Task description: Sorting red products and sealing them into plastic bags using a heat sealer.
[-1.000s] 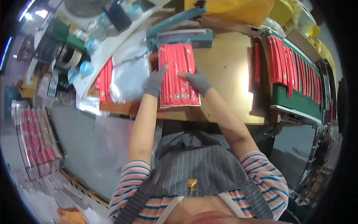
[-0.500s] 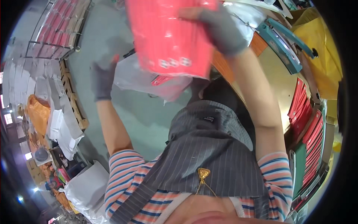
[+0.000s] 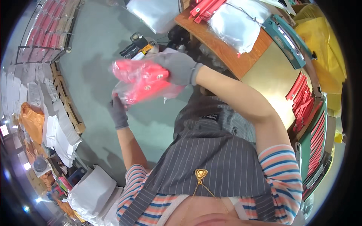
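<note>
Between my hands is a clear plastic bag with bright red flat pieces inside, tilted and crumpled. My right hand, in a grey glove, is closed on the right end of the bag, its fingertips partly hidden by the plastic. Lower down on the left, my left hand, gloved too, has its fingers closed at the bag's bottom left edge. Both hands are held out over the grey floor, to the left of the worktable.
To the right stands a wooden worktable with a stack of clear bags, a teal bag sealer and loose red pieces. A rack of red packs and white bundles beside a pallet line the left. Small tools lie beyond the bag.
The red pack in my right hand has come down and left, tilting over. My left hand, apart before, now grips the bag's lower edge. More of the table shows.
</note>
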Tool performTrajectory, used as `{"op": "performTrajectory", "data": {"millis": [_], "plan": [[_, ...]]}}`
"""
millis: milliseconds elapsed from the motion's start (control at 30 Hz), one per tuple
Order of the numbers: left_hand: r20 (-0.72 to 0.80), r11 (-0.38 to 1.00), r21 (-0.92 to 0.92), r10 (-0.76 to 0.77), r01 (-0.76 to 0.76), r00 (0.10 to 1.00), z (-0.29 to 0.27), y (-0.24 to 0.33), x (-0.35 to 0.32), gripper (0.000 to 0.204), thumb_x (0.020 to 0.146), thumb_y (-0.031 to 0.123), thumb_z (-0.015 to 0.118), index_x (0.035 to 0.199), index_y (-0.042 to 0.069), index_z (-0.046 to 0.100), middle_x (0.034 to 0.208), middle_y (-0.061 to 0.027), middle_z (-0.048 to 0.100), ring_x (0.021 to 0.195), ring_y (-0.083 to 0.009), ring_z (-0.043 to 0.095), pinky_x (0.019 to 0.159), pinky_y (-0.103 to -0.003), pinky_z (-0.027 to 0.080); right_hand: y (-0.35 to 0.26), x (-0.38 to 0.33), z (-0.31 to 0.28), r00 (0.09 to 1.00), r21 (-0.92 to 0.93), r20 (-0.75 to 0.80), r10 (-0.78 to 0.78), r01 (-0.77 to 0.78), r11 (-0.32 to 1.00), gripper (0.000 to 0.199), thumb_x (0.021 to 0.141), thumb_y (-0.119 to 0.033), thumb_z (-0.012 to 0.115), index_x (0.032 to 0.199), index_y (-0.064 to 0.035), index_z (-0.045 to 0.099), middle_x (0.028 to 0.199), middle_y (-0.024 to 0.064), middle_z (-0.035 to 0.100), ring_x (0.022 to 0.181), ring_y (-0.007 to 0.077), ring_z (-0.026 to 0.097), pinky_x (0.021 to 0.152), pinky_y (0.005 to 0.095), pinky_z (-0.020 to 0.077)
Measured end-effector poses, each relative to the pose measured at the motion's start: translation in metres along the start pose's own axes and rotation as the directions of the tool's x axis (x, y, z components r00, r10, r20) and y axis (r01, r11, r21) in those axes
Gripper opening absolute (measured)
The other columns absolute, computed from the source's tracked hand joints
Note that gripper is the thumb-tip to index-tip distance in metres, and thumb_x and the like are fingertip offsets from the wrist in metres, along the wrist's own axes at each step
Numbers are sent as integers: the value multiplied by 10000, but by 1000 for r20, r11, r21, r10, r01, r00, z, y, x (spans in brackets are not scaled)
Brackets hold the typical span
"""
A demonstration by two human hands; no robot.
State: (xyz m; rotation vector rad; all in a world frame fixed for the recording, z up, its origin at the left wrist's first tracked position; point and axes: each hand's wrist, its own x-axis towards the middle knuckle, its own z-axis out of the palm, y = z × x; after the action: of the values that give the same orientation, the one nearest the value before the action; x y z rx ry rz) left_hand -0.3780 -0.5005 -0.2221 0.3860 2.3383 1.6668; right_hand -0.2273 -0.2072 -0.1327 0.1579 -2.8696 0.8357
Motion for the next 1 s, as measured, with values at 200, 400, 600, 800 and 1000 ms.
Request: {"op": "performTrajectory", "data": {"millis": [200, 400, 600, 800, 1000], "plan": [[20, 987, -73, 144, -142, 989, 44, 25, -16, 315, 925, 304, 525, 854, 10, 616, 733, -30, 587, 669, -129, 577, 579, -287, 454, 1, -26, 16, 962, 387, -245, -117, 208, 899, 408, 706, -294, 655, 1043, -78, 581, 883, 150, 643, 856, 301, 615, 784, 396, 474], [-61, 977, -122, -183, 174, 981, 84, 74, -50, 453, 927, 391, 503, 678, 18, 571, 570, -15, 507, 507, -104, 469, 453, -279, 344, 59, -20, 0, 997, -271, 35, 69, -56, 961, 443, 683, -228, 667, 1081, -78, 544, 934, 164, 637, 910, 336, 613, 786, 406, 491], [360, 838, 515, -22, -180, 933, 44, 66, -22, 369, 862, 282, 581, 644, -15, 553, 492, -82, 429, 476, -129, 444, 472, -322, 354, 40, -13, -23, 858, -6, -471, 205, -235, 972, 371, 732, -222, 632, 1066, -98, 529, 877, 147, 617, 825, 340, 610, 716, 427, 488], [68, 862, -498, -75, 99, 995, 78, 52, 13, 379, 904, 290, 545, 618, 43, 570, 519, 19, 455, 499, -73, 413, 458, -299, 324, 25, -36, 40, 959, 189, -278, 52, 2, 982, 330, 706, -205, 644, 1006, -85, 579, 879, 147, 634, 788, 354, 608, 715, 416, 490], [-45, 997, -81, 1, -4, 999, 75, 82, -48, 409, 917, 308, 549, 606, 42, 526, 528, 5, 462, 466, -82, 414, 455, -235, 343, 57, -31, 22, 864, -269, 171, 474, -422, 866, 255, 798, -139, 567, 1045, -99, 612, 984, 123, 652, 941, 298, 622, 805, 413, 488]]}}
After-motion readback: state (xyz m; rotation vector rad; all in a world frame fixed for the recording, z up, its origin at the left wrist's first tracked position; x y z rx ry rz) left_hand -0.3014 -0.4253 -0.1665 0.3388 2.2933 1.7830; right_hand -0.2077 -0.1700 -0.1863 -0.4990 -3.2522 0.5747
